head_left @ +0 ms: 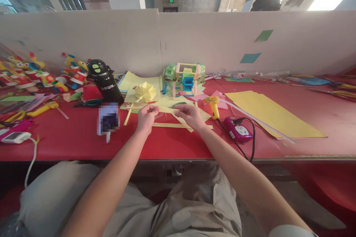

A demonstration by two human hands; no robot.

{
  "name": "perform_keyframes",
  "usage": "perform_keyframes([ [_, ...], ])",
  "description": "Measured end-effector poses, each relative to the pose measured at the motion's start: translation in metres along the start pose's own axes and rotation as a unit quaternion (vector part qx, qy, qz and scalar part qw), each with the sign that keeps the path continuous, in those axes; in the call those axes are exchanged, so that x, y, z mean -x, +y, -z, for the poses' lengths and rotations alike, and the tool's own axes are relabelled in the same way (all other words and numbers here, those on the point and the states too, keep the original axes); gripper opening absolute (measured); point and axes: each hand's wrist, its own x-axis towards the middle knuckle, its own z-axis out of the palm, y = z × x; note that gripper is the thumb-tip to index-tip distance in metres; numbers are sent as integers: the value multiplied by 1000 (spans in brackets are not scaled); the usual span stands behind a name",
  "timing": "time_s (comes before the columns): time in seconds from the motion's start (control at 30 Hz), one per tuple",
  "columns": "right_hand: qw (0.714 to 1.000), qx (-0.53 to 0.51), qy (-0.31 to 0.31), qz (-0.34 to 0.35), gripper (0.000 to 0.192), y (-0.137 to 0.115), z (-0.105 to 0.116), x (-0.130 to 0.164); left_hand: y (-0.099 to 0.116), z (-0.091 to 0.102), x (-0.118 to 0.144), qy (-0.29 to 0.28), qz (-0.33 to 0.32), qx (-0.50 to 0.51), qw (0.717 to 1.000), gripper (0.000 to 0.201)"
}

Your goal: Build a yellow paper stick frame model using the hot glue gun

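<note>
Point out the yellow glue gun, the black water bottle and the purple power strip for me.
Yellow plastic glue gun (213,104), head view, on its body.
Black plastic water bottle (107,86), head view, on its side wall.
Purple plastic power strip (238,130), head view, on its top face.

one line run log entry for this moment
left hand: pinching yellow paper strip | right hand: pinching same strip | nearby: glue gun, black bottle | surface: red table
</note>
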Motion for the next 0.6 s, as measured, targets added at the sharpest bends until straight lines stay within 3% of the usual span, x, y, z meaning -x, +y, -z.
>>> perform_keyframes([
  [0.3, 1000, -8, -17, 15, 33, 0, 4, 2, -1, -1, 0, -9, -21, -2, 1000, 35],
  [0.47, 1000, -17, 4, 11, 32, 2, 9, 2, 1, -2, 2, -54, -28, -28, 998, 44],
  [0.6, 999, -32, 30, -6, 33, 5, 8, -2, 1, 0, 0, -60, -31, -69, 995, 50],
])
